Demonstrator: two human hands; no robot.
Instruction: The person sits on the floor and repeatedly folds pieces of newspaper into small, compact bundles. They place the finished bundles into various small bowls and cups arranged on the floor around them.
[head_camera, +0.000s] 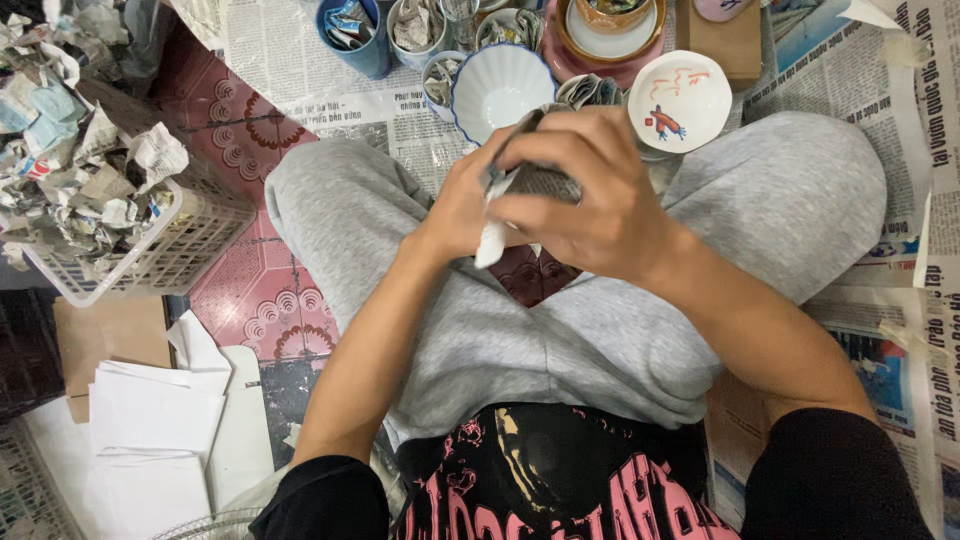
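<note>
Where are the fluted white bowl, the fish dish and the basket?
Fluted bowl (503, 88), head view, on its inner wall.
Fish dish (681, 100), head view, on its white inside.
Basket (170, 250), head view, on its side wall.

Both hands meet over the crossed legs — left hand (455, 215) and right hand (590, 190) around a folded paper piece (530, 185); ahead lie a fluted bowl (497, 85) and, right of it, a small dish (680, 100); a basket (170, 250) of crumpled paper sits far left — loose sheets (150, 420) behind it.

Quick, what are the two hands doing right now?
Left hand: closed on the newspaper-wrapped piece.
Right hand: closed over the same piece from above.
</note>
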